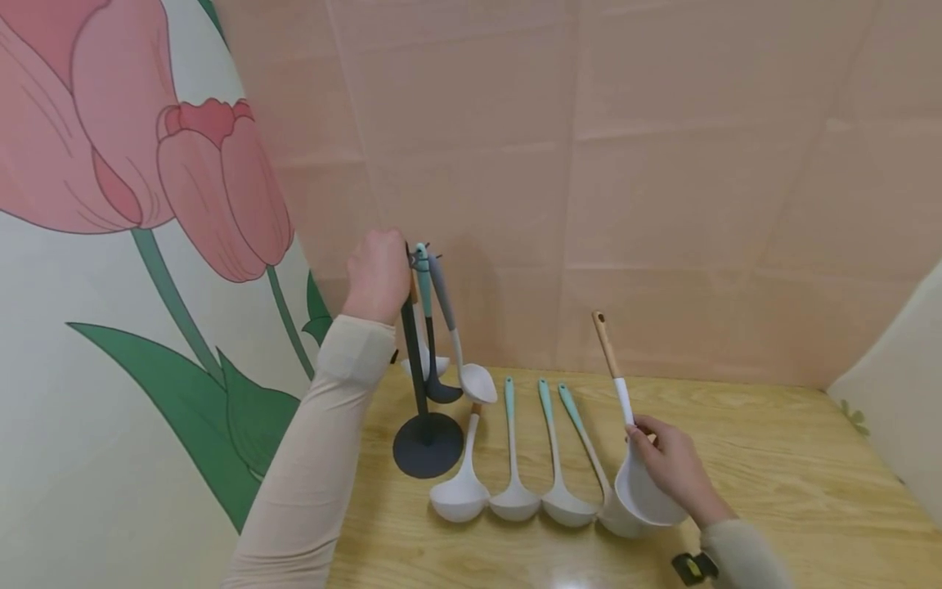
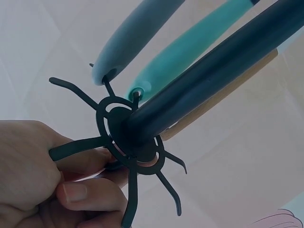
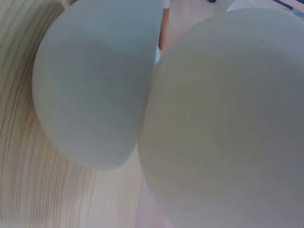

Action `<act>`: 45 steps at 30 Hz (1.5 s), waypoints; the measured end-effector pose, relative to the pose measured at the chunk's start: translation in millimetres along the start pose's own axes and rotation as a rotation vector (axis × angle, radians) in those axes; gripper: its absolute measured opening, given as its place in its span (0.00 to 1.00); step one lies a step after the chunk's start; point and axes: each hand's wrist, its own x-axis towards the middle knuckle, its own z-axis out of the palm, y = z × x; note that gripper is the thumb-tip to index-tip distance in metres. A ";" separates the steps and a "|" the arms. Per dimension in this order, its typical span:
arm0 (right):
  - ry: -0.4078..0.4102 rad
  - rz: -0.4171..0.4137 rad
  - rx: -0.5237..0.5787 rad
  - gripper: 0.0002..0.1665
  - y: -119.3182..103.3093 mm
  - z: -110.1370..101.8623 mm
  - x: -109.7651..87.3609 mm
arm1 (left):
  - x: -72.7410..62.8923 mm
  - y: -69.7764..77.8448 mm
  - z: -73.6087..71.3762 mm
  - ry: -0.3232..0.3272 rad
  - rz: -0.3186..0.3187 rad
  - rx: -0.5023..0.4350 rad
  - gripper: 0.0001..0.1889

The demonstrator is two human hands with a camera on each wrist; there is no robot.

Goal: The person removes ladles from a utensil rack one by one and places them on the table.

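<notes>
My left hand [image 1: 378,276] grips the top of a black utensil stand [image 1: 427,433]. Its fingers curl beside the dark hook ring [image 2: 105,137] in the left wrist view. From the hooks hang a ladle with a turquoise handle [image 1: 423,282], one with a grey-blue handle [image 1: 441,290] and one with a wooden handle, mostly hidden. My right hand [image 1: 673,462] pinches the white neck of a wood-handled ladle [image 1: 607,343], held tilted with the handle up. Its bowl [image 1: 648,491] overlaps the neighbouring turquoise-handled ladle's bowl [image 1: 618,521]. Large pale ladle bowls [image 3: 228,118] fill the right wrist view.
On the wood-grain table [image 1: 795,466], a row of white ladles lies right of the stand: a wood-handled one [image 1: 459,497], then turquoise-handled ones [image 1: 515,501]. A pinkish sheet [image 1: 699,204] covers the back; a tulip-painted wall [image 1: 184,327] rises at the left.
</notes>
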 end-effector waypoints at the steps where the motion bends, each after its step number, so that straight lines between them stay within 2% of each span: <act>1: -0.001 0.002 -0.004 0.20 2.1 -1.9 -0.3 | 0.0 -0.1 0.1 0.001 0.001 0.003 0.07; 13: 0.023 0.014 -0.036 0.22 20.8 -26.3 0.0 | 0.9 -0.1 1.4 -0.002 -0.004 0.015 0.08; 18: -0.041 0.023 -0.080 0.21 30.6 -33.0 0.5 | 2.3 -0.1 1.9 -0.013 -0.018 0.011 0.07; 23: -0.138 0.020 -0.140 0.19 40.1 -33.7 0.9 | 3.7 0.2 2.1 -0.022 -0.025 0.005 0.08; 30: -0.241 0.070 -0.162 0.21 52.6 -30.2 3.4 | 4.6 0.0 2.0 -0.004 -0.024 0.018 0.08; 39: -0.308 0.062 -0.178 0.17 69.2 -17.0 5.3 | 2.5 0.6 -0.5 -0.016 -0.028 0.010 0.08; 45: -0.332 0.089 -0.176 0.14 75.0 -9.0 3.8 | 1.4 0.0 -0.6 -0.023 -0.013 0.018 0.08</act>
